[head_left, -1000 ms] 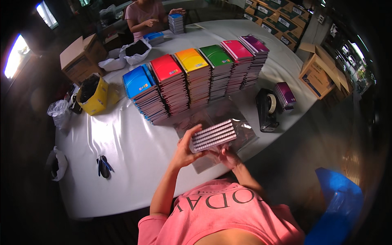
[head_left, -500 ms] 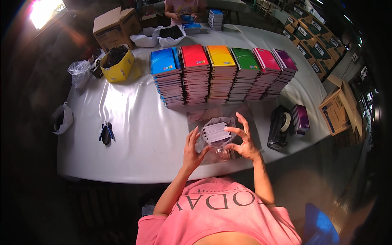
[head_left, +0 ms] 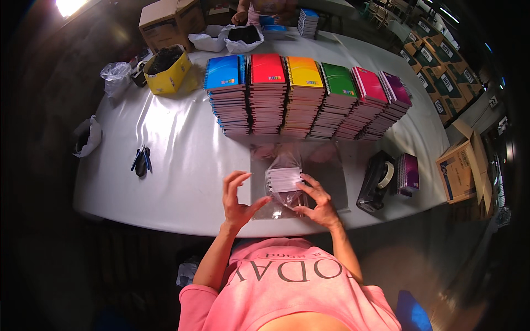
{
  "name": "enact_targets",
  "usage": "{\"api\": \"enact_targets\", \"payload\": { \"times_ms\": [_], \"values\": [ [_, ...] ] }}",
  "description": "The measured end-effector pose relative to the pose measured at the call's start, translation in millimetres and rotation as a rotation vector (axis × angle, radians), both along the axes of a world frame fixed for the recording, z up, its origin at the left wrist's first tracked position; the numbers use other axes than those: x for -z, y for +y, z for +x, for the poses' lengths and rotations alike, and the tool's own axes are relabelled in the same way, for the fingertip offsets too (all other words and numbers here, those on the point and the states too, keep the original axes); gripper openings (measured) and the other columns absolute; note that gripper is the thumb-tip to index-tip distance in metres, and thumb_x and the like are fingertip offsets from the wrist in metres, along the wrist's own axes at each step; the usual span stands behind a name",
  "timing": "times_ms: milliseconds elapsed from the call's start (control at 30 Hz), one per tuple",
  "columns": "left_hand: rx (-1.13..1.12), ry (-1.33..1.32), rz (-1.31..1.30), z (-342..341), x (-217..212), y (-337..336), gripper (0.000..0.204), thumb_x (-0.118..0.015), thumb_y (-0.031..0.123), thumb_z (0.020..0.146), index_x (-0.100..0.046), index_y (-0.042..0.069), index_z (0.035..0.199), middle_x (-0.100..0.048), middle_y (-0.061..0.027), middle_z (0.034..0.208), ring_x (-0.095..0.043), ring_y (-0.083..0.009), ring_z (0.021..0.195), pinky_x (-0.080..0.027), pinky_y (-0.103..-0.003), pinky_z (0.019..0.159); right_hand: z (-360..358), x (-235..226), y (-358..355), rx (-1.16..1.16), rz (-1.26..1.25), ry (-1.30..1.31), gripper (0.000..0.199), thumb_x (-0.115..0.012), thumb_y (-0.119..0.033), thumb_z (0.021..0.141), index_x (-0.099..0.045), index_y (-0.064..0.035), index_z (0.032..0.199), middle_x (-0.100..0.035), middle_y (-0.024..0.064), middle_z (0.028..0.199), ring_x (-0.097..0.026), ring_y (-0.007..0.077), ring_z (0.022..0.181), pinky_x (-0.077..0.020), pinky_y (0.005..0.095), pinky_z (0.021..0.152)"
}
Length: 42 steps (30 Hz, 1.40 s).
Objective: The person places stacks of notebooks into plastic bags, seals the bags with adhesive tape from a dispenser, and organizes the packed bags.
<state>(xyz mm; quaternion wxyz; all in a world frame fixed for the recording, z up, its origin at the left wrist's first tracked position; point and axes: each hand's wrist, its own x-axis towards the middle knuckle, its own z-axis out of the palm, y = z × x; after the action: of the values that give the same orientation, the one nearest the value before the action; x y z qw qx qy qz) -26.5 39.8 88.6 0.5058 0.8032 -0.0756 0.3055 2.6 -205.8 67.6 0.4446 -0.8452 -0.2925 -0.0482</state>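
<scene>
A bundle of spiral notebooks [head_left: 285,180] with white page edges upward sits in a clear plastic bag [head_left: 282,205] near the front of the table. My right hand [head_left: 319,203] rests its fingertips on the bundle's right side, the thumb low by the bag, fingers apart. To the left of the bag, my left hand [head_left: 236,203] is open, thumb and fingers spread, clear of the bundle. Behind stand tall notebook stacks: blue [head_left: 223,77], red [head_left: 268,71], yellow [head_left: 305,74], green [head_left: 338,81], pink [head_left: 369,85] and purple [head_left: 394,91].
At right are a black tape dispenser [head_left: 371,185] and purple notebooks [head_left: 407,174]. Blue-handled pliers [head_left: 142,161] lie at left. A yellow container [head_left: 168,77] and white bags [head_left: 244,39] hold dark material. Across the table, a person's hand [head_left: 239,17] is near blue notebooks.
My left hand has drawn away leftward from the bundle. My right hand has moved slightly left and lower, against the bundle's side. The whole view has shifted a little.
</scene>
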Motion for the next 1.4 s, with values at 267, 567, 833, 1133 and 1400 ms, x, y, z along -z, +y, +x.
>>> {"api": "enact_targets", "payload": {
  "times_ms": [267, 567, 833, 1133, 1400],
  "values": [
    [0.290, 0.106, 0.165, 2, 52, 2, 0.071, -0.075, 0.007, 0.066, -0.049, 0.010, 0.132, -0.051, -0.0090, 0.133, -0.051, -0.0258, 0.120, -0.041, -0.036, 0.098, 23, -4, -1, -0.168, -0.217, -0.157, 0.076, -0.082, -0.020, 0.063, -0.049, -0.0162, 0.132, -0.050, 0.0067, 0.134, -0.042, 0.0270, 0.129, -0.0275, 0.0497, 0.108],
    [0.483, 0.210, 0.569, 36, 17, 5, 0.077, -0.066, 0.006, 0.059, -0.048, 0.016, 0.134, -0.045, -0.0032, 0.138, -0.049, -0.0255, 0.112, -0.038, -0.037, 0.090, 43, -37, 14, -0.325, -0.602, 0.044, 0.080, -0.081, -0.030, 0.060, -0.048, -0.0311, 0.133, -0.022, 0.0029, 0.152, -0.018, 0.0234, 0.140, -0.0130, 0.0660, 0.107],
    [0.403, 0.196, 0.974, 42, -4, 2, 0.078, -0.069, 0.010, 0.062, -0.045, 0.022, 0.136, -0.040, 0.0054, 0.140, -0.045, -0.0236, 0.105, -0.037, -0.040, 0.084, 49, -45, 3, -0.446, -0.272, 0.210, 0.069, -0.075, -0.017, 0.060, -0.057, -0.0273, 0.126, -0.023, 0.0134, 0.151, -0.010, 0.0349, 0.141, -0.0110, 0.0543, 0.112],
    [0.493, 0.221, 1.033, 46, -13, 5, 0.086, -0.067, 0.008, 0.065, -0.032, 0.019, 0.143, -0.031, 0.0030, 0.147, -0.032, -0.0151, 0.133, -0.035, -0.049, 0.095, 127, -35, 36, -0.230, -0.021, 0.634, 0.034, -0.068, -0.003, 0.076, -0.065, -0.0051, 0.110, -0.067, 0.0125, 0.100, -0.063, 0.0180, 0.096, -0.0494, 0.0297, 0.086],
    [0.479, 0.062, 0.893, 52, -8, 16, 0.084, -0.065, 0.008, 0.060, -0.039, 0.016, 0.139, -0.038, -0.0028, 0.142, -0.038, -0.0191, 0.129, -0.032, -0.046, 0.096, 104, -51, 6, 0.126, 0.763, 0.314, 0.018, -0.059, 0.001, 0.082, -0.063, -0.0043, 0.099, -0.064, 0.0039, 0.095, -0.060, 0.0107, 0.091, -0.0473, 0.0238, 0.081]
  ]
}}
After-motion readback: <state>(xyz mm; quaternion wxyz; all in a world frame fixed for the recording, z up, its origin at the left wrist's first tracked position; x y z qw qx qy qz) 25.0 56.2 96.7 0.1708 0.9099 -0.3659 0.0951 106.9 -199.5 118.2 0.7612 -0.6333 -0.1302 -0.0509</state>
